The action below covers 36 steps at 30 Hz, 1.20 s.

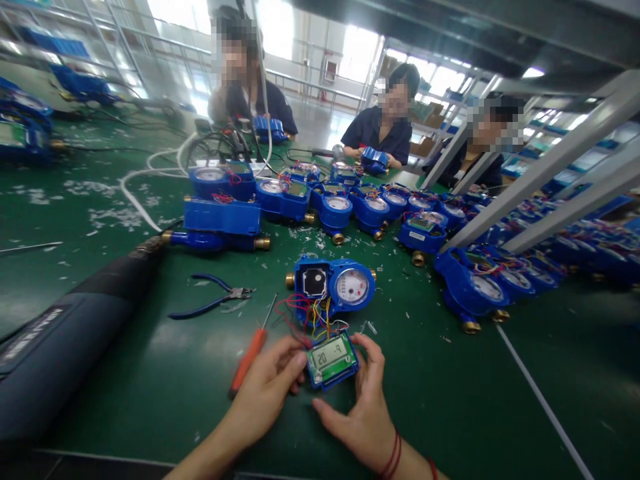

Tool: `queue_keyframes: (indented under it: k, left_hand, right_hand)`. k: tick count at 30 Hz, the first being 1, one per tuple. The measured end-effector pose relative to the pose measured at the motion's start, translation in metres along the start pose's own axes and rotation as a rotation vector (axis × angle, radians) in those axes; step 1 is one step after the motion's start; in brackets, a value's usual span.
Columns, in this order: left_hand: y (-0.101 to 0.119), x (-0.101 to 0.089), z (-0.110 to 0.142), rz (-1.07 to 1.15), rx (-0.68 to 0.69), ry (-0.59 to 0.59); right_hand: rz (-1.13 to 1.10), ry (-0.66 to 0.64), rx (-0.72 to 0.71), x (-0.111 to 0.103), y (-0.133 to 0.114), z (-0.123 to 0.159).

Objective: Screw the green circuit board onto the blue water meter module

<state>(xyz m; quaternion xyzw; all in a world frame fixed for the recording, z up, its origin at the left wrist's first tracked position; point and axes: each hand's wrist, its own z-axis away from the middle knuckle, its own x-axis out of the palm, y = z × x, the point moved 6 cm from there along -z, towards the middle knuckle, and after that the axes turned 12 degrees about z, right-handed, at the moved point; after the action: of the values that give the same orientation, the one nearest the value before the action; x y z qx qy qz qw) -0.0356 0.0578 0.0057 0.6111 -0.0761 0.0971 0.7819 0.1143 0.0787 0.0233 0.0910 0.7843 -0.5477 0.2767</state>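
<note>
My left hand point(267, 390) and my right hand point(365, 407) both grip a small blue display module point(332, 360) with a lit LCD and a green circuit board, one hand on each side. Red, yellow and blue wires point(313, 313) run from it to an open blue water meter point(333, 285) lying just beyond on the green table point(450, 400). The meter has a round dial on its right and a black square part on its left. An orange-handled screwdriver point(249, 360) lies beside my left hand.
Blue-handled pliers point(213, 297) lie to the left, and a large dark tool point(75, 333) sits further left. Several blue water meters point(370, 207) form a row across the table. Three people sit at the far side. Slanted metal rails point(545, 167) cross at right.
</note>
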Motion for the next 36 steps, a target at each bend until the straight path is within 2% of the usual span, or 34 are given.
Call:
queue_keyframes:
  k: [7,12,20,29,34,36]
  left_hand:
    - [-0.001,-0.003,-0.002,0.067,-0.02,0.013]
    - [-0.002,-0.003,-0.001,0.072,-0.048,-0.013]
    - [-0.008,-0.004,-0.001,0.159,-0.075,-0.024]
    - [-0.004,0.0,-0.001,0.194,-0.075,0.0]
    - [0.003,0.007,-0.009,0.01,-0.12,0.034]
    - [0.012,0.008,-0.011,-0.099,-0.131,0.041]
  right_hand:
    - [0.103,-0.132,-0.002,-0.004,0.003,-0.015]
    - [-0.005,-0.09,-0.014,-0.002,0.007,-0.013]
    - [0.036,-0.062,-0.062,-0.004,0.004,-0.014]
    - [0.052,-0.056,-0.06,-0.002,0.006,-0.011]
    - [0.194,0.014,-0.21,-0.008,0.002,-0.006]
    - [0.243,0.028,-0.194,-0.012,0.007,-0.006]
